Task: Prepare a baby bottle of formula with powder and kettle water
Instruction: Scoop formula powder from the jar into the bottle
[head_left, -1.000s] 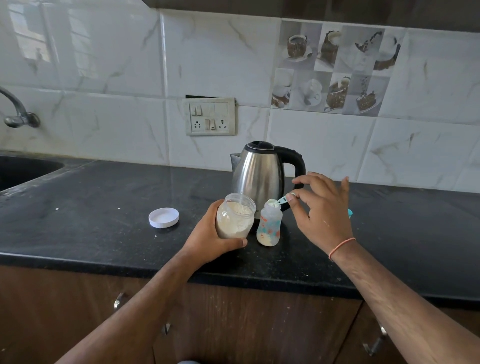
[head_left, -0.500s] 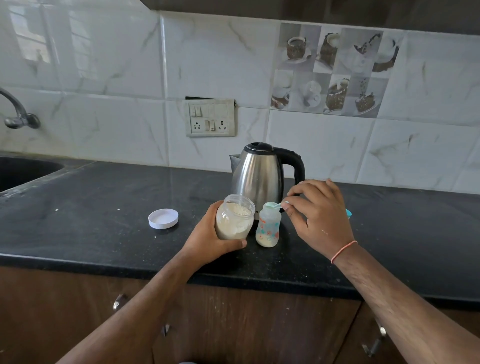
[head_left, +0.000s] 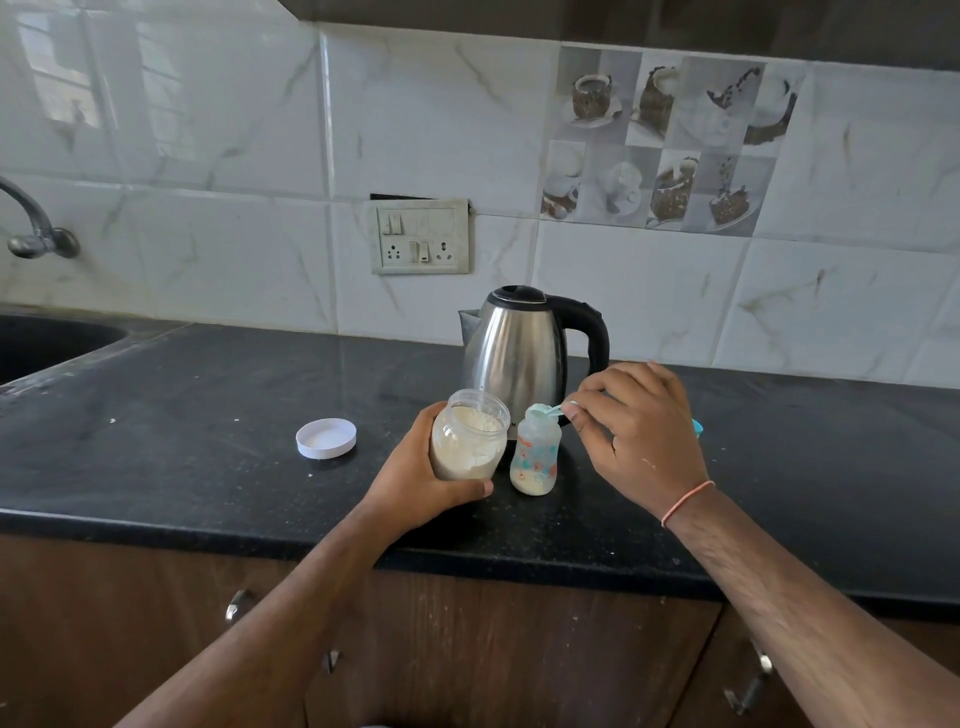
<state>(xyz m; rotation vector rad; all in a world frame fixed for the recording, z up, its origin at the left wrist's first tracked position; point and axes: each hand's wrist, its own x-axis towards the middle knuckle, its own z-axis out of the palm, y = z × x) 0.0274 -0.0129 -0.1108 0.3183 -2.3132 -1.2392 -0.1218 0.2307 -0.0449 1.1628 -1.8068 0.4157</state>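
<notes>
On the black countertop (head_left: 156, 415), just in front of the steel kettle (head_left: 517, 353), the person is dosing powder into the baby bottle (head_left: 535, 452). Left hand (head_left: 415, 483) is wrapping around the open powder jar (head_left: 467, 436), fingers closed on its side, jar resting on the counter and leaning slightly. Right hand (head_left: 639, 431) is pinching the handle of a small blue scoop (head_left: 543, 411) between thumb and fingertips, with the scoop bowl sitting over the bottle mouth. Hands are apart, each clamped on its own item. Bottle is standing upright between the jar and the right hand, unheld, with a pale layer already sitting at its bottom. White jar lid (head_left: 326, 438) is lying well off to the left. A bit of teal object (head_left: 697, 427) is peeking out behind the right hand; cannot tell what it is.

Judged step: tipping a scoop of powder in; water not yet added, so the task looks early to midway.

Risks: bottle neck is narrow and nothing is steadying the bottle, so a nudge from the scoop or knuckles could be knocking it over or spilling powder onto the counter. Jar is open and tilted, so a slip of the left grip could be dumping powder. Kettle is sitting very near the right hand; if hot, brushing it is a burn hazard.
</notes>
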